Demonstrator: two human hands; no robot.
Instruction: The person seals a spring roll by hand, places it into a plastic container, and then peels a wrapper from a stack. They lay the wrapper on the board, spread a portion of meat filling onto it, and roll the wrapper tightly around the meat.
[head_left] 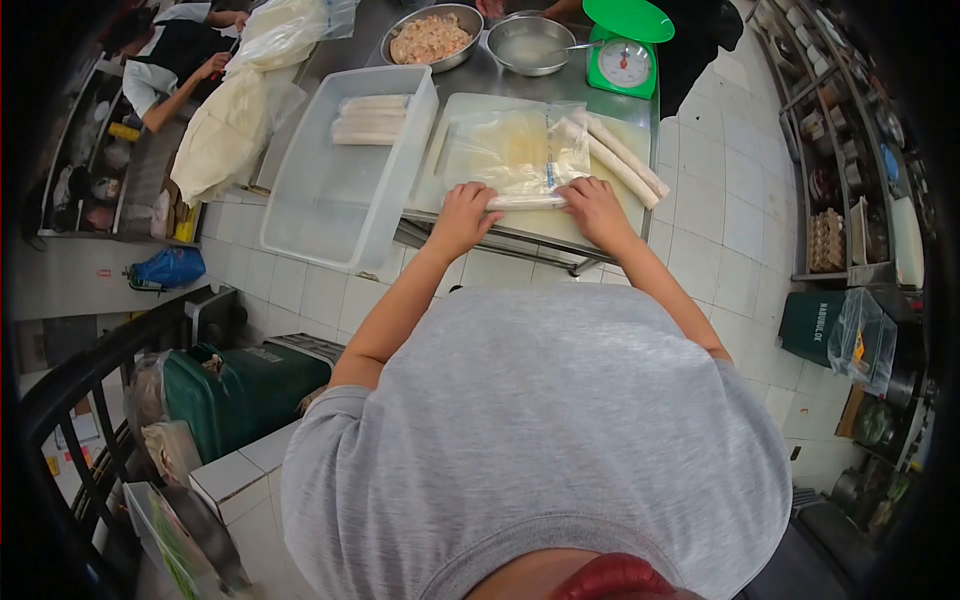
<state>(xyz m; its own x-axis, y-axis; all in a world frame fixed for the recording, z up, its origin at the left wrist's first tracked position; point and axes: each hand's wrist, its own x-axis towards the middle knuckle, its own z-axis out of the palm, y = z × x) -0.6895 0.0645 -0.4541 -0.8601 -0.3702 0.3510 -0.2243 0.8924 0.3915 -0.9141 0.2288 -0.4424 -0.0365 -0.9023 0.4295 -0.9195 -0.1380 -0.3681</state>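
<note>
Between left hand (463,216) and right hand (600,213), wrapped roll (527,202), long axis crosswise

A green bin (215,415) stands at left, egg trays (827,242) on the right-hand shelving (832,276).

A metal table (340,52) carries a pale board (433,182), with a clear plastic sheet (500,140) and long pale rolls (622,173) on it. To the left, a translucent tub (300,215) overhangs the near edge. Beyond the board stand two metal bowls (530,71) and a green scale (623,84).
</note>
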